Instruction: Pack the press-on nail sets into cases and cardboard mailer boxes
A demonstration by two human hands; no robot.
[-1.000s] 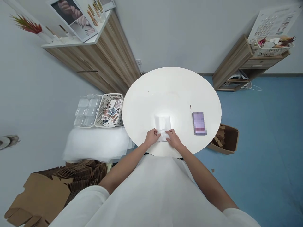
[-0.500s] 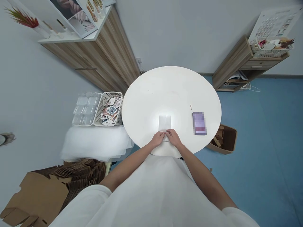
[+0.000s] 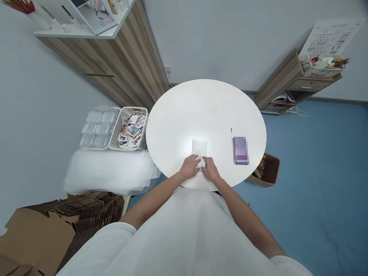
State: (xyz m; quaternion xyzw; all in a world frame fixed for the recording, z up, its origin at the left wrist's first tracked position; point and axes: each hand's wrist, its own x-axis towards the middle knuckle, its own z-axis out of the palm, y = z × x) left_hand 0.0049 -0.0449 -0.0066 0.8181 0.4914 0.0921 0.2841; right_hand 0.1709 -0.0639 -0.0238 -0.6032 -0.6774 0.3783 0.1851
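A small translucent white sheet or sleeve (image 3: pixel 199 146) lies on the white oval table (image 3: pixel 184 115), close to its front edge. Spread over the sheet's left lower part, my left hand (image 3: pixel 189 166) rests with its fingers apart. On the lower right side, my right hand (image 3: pixel 211 169) touches it, thumb and forefinger apart. Whether the sheet is folded or has something inside, I cannot make out. A purple pixel-blurred pack or stack (image 3: pixel 240 150) lies on the table to the right of my right hand.
Left of the table are a white basket of printed cut-outs (image 3: pixel 130 128), clear plastic trays (image 3: pixel 97 126), white translucent sheets (image 3: pixel 109 170) and flattened cardboard boxes (image 3: pixel 37 237). An open cardboard box (image 3: pixel 270 170) stands on the floor at the right. Wooden cabinets (image 3: pixel 138 57) stand behind.
My fingers were pinched together at the sheet's lower part. Now they are spread apart over it, the left hand lying flatter. The view has shifted slightly.
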